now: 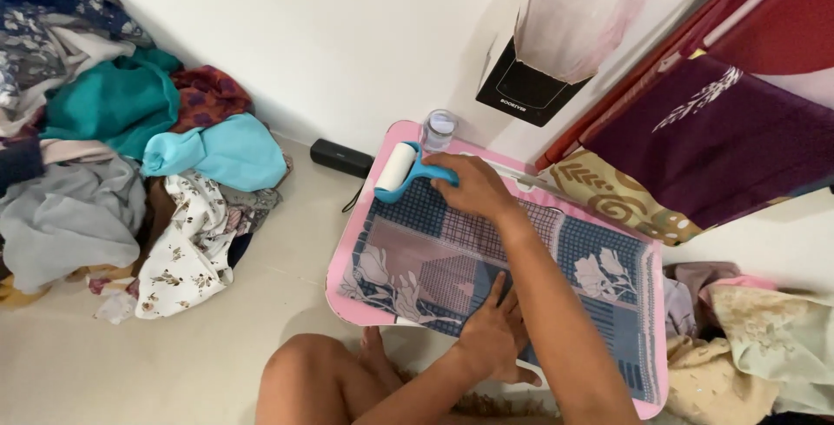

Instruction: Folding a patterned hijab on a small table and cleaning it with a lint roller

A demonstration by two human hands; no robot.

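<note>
Head view showed the right hand [473, 186], fingers clamped on a blue lint roller [402, 171], while the left hand [495, 331], fingers spread flat, pinned the patterned cloth [434, 256] taut on the pink worktop [343, 256].

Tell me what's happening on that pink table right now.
A seated person is working a blue-handled lint roller with a white roll over a blue and mauve patchwork-print cloth spread flat on a small pink table. The right hand grips the roller handle at the cloth's far edge. The left hand lies flat on the near edge, pinning it. A heap of mixed clothes sits on the floor to the left.
</note>
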